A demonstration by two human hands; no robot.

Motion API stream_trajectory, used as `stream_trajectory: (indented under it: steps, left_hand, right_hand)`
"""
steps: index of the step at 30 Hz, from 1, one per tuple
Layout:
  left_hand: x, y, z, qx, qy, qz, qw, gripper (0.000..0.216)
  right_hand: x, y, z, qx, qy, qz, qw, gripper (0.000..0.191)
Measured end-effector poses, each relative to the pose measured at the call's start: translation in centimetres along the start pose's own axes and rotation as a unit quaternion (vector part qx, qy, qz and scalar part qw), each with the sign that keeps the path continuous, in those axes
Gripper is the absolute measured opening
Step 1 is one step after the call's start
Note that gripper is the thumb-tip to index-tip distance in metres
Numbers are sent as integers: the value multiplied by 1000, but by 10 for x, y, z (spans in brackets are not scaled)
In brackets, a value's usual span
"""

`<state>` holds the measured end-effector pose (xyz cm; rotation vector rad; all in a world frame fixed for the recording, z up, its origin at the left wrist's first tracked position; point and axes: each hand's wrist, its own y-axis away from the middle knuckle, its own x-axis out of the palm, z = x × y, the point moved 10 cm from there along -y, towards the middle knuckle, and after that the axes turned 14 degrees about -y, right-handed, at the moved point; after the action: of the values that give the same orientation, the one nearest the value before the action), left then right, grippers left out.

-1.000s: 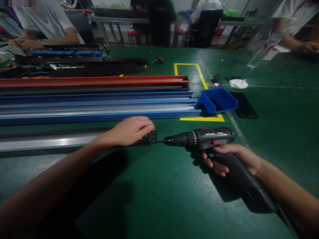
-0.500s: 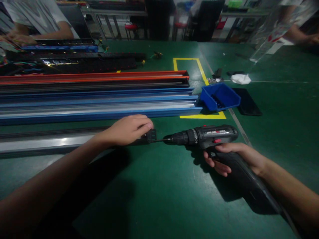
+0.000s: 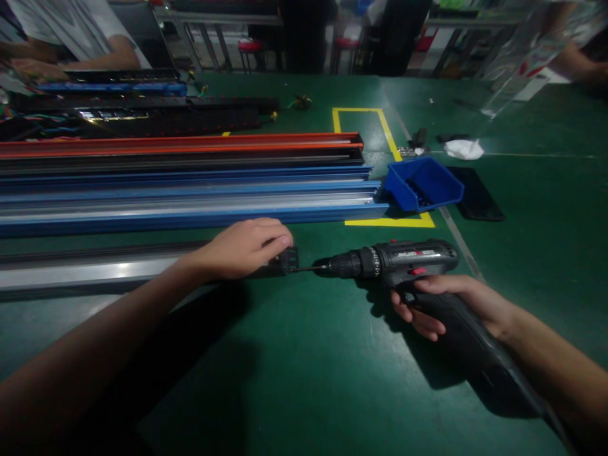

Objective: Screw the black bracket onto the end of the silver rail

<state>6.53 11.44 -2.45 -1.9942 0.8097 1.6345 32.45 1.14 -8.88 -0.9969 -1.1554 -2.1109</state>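
Fingers (image 3: 278, 239) of the left hand (image 3: 244, 247) are curled down over the tip of the grey rail (image 3: 95, 272), pressing on its little black end cap (image 3: 291, 259), while the right hand (image 3: 451, 304) is wrapped tight round the drill (image 3: 408, 261), whose bit (image 3: 304, 269) pokes straight into that cap. That rail lies flat along the near side of the green table (image 3: 308, 380), with the blue rails (image 3: 190, 202) and an orange rail (image 3: 180, 144) just behind it. Off their right end there's a blue bin (image 3: 422, 183) on yellow tape (image 3: 389, 223), a black pad (image 3: 477, 202) beside it, and a white rag (image 3: 464, 149) further back.
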Motion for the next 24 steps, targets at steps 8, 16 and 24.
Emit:
stream_trajectory:
  steps: [8,16,24]
  left_hand:
    - [2,0,1,1,3,3,1000,48]
    - [3,-1,3,-10,1,9,1000,48]
    - [7,-1,6,-20,11,19,1000,45]
  right_hand:
    - [-3,2,-1,7,-2,-13,1000,34]
    - [-5,2,-2,11,-5,-14,1000,34]
    - [-5,4,-3,12,-4,-20,1000,34]
